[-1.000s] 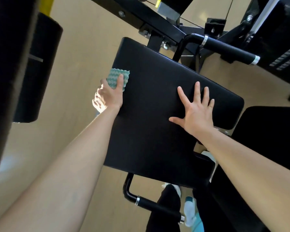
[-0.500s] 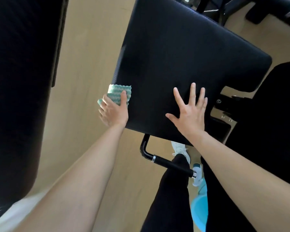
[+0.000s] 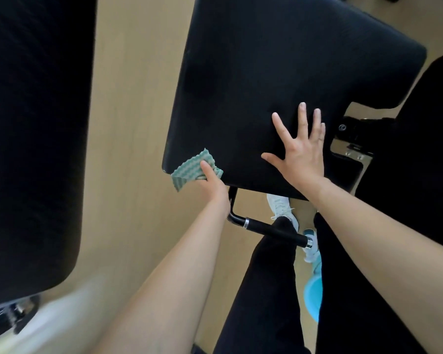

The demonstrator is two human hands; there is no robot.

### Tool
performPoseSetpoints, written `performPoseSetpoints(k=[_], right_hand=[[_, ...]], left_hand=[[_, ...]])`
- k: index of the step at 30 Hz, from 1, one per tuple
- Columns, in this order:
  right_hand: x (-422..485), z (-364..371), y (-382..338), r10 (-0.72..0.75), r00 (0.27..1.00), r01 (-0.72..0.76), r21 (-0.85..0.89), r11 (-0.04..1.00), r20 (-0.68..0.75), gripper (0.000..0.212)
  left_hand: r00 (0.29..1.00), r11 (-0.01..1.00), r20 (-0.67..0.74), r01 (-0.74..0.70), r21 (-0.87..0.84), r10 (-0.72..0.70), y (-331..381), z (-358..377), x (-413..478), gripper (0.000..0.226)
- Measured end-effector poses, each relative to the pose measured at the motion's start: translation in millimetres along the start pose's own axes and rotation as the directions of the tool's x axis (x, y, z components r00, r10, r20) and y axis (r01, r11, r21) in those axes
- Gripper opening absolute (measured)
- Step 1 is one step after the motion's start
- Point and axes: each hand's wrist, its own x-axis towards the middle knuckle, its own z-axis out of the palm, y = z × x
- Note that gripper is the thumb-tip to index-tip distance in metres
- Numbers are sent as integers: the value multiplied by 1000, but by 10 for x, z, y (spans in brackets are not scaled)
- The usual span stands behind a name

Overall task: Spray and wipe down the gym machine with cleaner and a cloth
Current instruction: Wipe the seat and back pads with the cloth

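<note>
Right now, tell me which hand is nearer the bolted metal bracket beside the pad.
Right. The right hand lies flat on the pad, just left of the bracket. The left hand grips the cloth at the pad's near-left corner, farther off.

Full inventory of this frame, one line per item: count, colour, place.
centre pad: 1, black, middle of view
cloth: 1, green-and-white striped, on the centre pad's near-left corner
left pad: 1, black, left edge of view
right pad: 1, black, right edge
handle: 1, black with chrome rings, below the centre pad's near edge
bracket: 1, dark, bolted, right of the centre pad
floor: 1, tan, beneath everything
round object: 1, light blue, between the legs, partly hidden
shoes: 2, white, on the floor
legs: 2, black trousers, bottom centre
left hand: 1, holds the cloth, thumb on top
right hand: 1, flat on the centre pad, fingers spread
</note>
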Motion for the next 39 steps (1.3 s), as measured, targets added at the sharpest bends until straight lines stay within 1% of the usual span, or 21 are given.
performPoseSetpoints(k=[2, 4, 6, 9, 11, 12, 13, 14, 15, 17, 18, 19, 20, 21, 22, 24, 26, 29, 31, 34, 39], right_hand=[[-6, -10, -16, 8, 1000, -8, 9, 1000, 11, 94], [-4, -44, -43, 29, 999, -30, 27, 999, 29, 94], [-33, -79, -136, 97, 994, -101, 101, 990, 44, 92], [-217, -72, -416, 254, 967, -236, 304, 923, -22, 78], [-409, -13, -659, 324, 946, -268, 515, 814, -20, 54], [-499, 11, -796, 374, 926, -320, 630, 708, 49, 37], [-588, 23, -941, 424, 887, -417, 713, 564, 184, 22], [-663, 47, -1080, 461, 823, -530, 743, 409, 332, 16], [-724, 69, -1210, 472, 746, -626, 735, 261, 469, 19], [-785, 133, -1441, 383, 568, -766, 638, -79, 729, 27], [-779, 170, -1535, 288, 482, -797, 551, -249, 827, 28], [-759, 207, -1614, 189, 422, -798, 462, -387, 887, 33], [-719, 254, -1676, 102, 395, -776, 391, -495, 913, 40], [-662, 310, -1723, 43, 392, -736, 341, -585, 919, 45], [-596, 365, -1758, 3, 405, -681, 304, -666, 914, 47], [-470, 449, -1802, -13, 419, -563, 249, -788, 908, 46], [-394, 512, -1815, 11, 399, -499, 227, -837, 917, 45], [-394, 526, -1797, 67, 375, -460, 249, -852, 924, 43], [-430, 509, -1724, 110, 364, -422, 268, -866, 925, 43], [-519, 401, -1518, 200, 327, -338, 312, -888, 924, 44], [-702, 180, -1126, 386, 211, -245, 431, -868, 898, 28]], left_hand=[[996, 999, 89, 29, 19, -30, -23, -41, -75, 67], [975, 996, 206, 76, 38, -82, -11, -134, -53, 76], [958, 993, 263, 108, 39, -115, 42, -260, 30, 74], [958, 987, 242, 138, 82, -154, 174, -460, 132, 72], [967, 984, 198, 146, 100, -163, 257, -574, 215, 66], [973, 986, 171, 144, 90, -157, 289, -614, 260, 62], [977, 988, 155, 140, 64, -148, 319, -640, 293, 56], [980, 990, 144, 136, 28, -138, 343, -654, 317, 50], [982, 992, 141, 129, -14, -126, 376, -662, 312, 45], [982, 988, 150, 125, -91, -110, 418, -672, 309, 42], [980, 985, 163, 131, -117, -111, 423, -677, 316, 41], [977, 981, 177, 142, -136, -117, 420, -693, 320, 40], [973, 978, 195, 150, -147, -120, 407, -705, 328, 39], [970, 975, 212, 154, -158, -119, 396, -715, 322, 38], [969, 975, 221, 149, -165, -110, 380, -720, 326, 37], [969, 976, 233, 121, -181, -77, 346, -720, 334, 37], [969, 981, 243, 93, -172, -49, 333, -702, 349, 34], [956, 985, 289, 95, -145, -50, 290, -674, 369, 19], [935, 987, 349, 114, -111, -68, 216, -626, 331, 15], [905, 991, 412, 130, -41, -102, 54, -462, 213, 16], [871, 983, 456, 156, 98, -183, -230, -160, -60, 30]])
